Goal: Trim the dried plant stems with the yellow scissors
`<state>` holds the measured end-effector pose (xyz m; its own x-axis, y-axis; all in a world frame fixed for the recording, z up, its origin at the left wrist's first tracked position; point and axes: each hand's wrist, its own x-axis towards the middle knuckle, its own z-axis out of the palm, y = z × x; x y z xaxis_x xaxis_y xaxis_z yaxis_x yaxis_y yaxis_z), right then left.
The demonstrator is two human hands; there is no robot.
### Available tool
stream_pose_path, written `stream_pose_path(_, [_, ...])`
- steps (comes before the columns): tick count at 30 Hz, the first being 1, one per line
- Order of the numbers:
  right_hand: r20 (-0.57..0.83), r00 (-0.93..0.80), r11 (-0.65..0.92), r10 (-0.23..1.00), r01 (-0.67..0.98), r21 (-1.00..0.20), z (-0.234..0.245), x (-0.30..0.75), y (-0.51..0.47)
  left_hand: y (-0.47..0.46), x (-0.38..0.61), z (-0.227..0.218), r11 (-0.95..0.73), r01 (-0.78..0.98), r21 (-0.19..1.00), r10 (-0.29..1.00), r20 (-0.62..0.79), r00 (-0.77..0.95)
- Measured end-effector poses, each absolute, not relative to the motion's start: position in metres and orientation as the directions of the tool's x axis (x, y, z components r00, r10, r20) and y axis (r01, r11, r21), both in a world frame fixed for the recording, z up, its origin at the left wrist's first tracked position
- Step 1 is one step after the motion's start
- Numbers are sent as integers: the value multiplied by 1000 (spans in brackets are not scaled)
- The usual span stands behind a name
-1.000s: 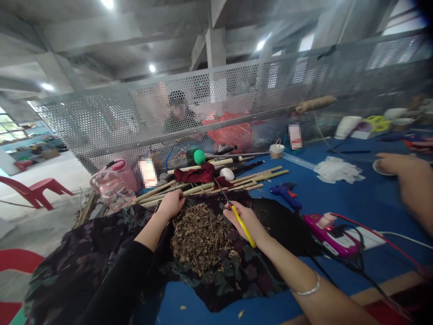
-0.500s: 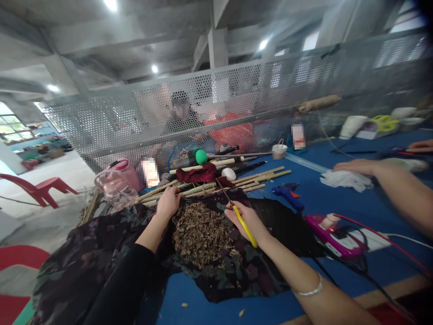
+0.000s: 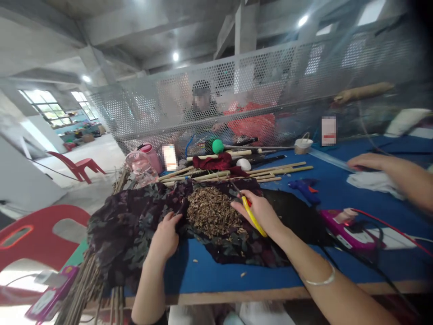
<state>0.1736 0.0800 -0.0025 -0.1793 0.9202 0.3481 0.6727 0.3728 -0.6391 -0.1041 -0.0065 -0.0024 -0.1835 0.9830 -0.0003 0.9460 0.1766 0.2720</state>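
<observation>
A heap of brown dried plant bits (image 3: 213, 214) lies on a dark camouflage-patterned cloth (image 3: 125, 225). My left hand (image 3: 165, 237) is at the cloth's near edge, left of the heap, its fingers curled onto the fabric. My right hand (image 3: 259, 210) is closed round yellow-handled scissors (image 3: 254, 216), over the heap's right side. Their thin blades point away from me, toward the back of the heap, and their tips are hard to make out.
Behind the cloth lie several bamboo sticks (image 3: 284, 169), a dark red cloth (image 3: 216, 162) and a green ball (image 3: 218, 146). To the right are a blue glue gun (image 3: 306, 189), a magenta power strip (image 3: 341, 228) with cables, and another person's hand (image 3: 368, 161) on white material.
My left hand has moved from the sticks at the back down to the cloth's near edge. The scissors stay in my right hand. The view has shifted left and down.
</observation>
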Motion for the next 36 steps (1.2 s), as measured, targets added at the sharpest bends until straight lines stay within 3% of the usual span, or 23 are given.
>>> stream_pose_path(5, [145, -462, 454, 875, 679, -577, -5, 162, 9, -9, -92, -22, 254, 897, 363, 962, 5, -274])
stream_pose_path(11, [292, -486, 558, 823, 600, -574, -35, 159, -12, -18, -94, -19, 271, 915, 298, 957, 19, -289])
stream_pose_path(16, [231, -503, 529, 833, 598, -603, -28, 169, -3, -36, -95, -14, 305, 916, 260, 951, -30, -308])
stream_pose_path(20, [176, -541, 516, 822, 580, -630, -20, 174, 0, -18, -101, -2, 284, 895, 344, 927, 140, -348])
stream_pose_path(22, [187, -533, 502, 825, 541, -674, -13, 173, 6, 5, -106, 4, 299, 877, 376, 901, 192, -390])
stream_pose_path(26, [278, -442, 467, 853, 408, -784, 8, 163, 33, 56, -113, 1, 340, 869, 359, 922, 53, -383])
stream_pose_path(30, [327, -347, 440, 879, 331, -835, 21, 152, 75, 79, -113, -15, 332, 881, 338, 931, 31, -363])
stream_pose_path(36, [329, -172, 367, 929, 292, -883, -8, 152, 106, 80, -121, -29, 386, 860, 334, 904, 49, -425])
